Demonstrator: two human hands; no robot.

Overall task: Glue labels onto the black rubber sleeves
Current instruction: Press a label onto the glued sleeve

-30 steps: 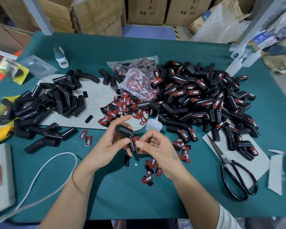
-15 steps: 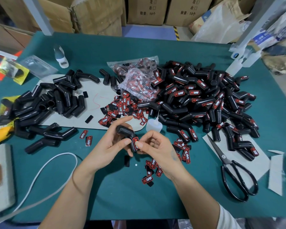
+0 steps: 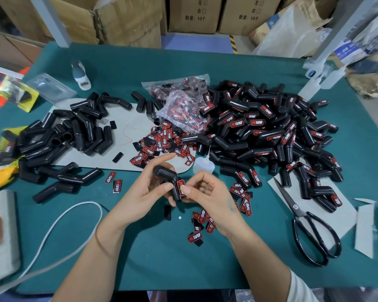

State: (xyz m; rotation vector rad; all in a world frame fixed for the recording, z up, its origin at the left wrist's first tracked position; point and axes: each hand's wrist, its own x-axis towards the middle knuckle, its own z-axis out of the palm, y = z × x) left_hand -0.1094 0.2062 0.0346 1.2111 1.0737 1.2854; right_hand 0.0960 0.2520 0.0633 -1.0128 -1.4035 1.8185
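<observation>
- Left hand [image 3: 147, 190] is gripping a bent black rubber sleeve [image 3: 167, 179] above the near middle of the green table [image 3: 162, 264]; its thumb is lying against the sleeve's lower leg while its index finger is arching over the upper end.
- Right hand [image 3: 207, 192] is meeting the sleeve from the other side, thumb and forefinger curled and pinching a red-and-black label [image 3: 181, 187] flat against the lower leg.
- Sleeve in hand is sitting between the two palms, its elbow pointing away from the person and its labelled leg pointing down toward the table.
- Clear glue bottle [image 3: 202, 165] is standing just beyond the right hand's knuckles, nozzle up.
- Unlabelled sleeves [image 3: 74, 131] are lying in a heap to the left, partly on a grey card sheet [image 3: 127, 131].
- Labelled sleeves [image 3: 271, 131] are lying in a larger heap to the right, well apart from the hands.
- Loose labels [image 3: 162, 144] are lying scattered beyond the hands, and a smaller cluster [image 3: 202, 223] is lying under the right wrist.
- Plastic bag of labels [image 3: 183, 110] is resting between the two heaps.
- Black scissors [image 3: 310, 232] are lying at the right, half on a second grey card.
- White cable [image 3: 59, 227] is curving along the table at the left.
</observation>
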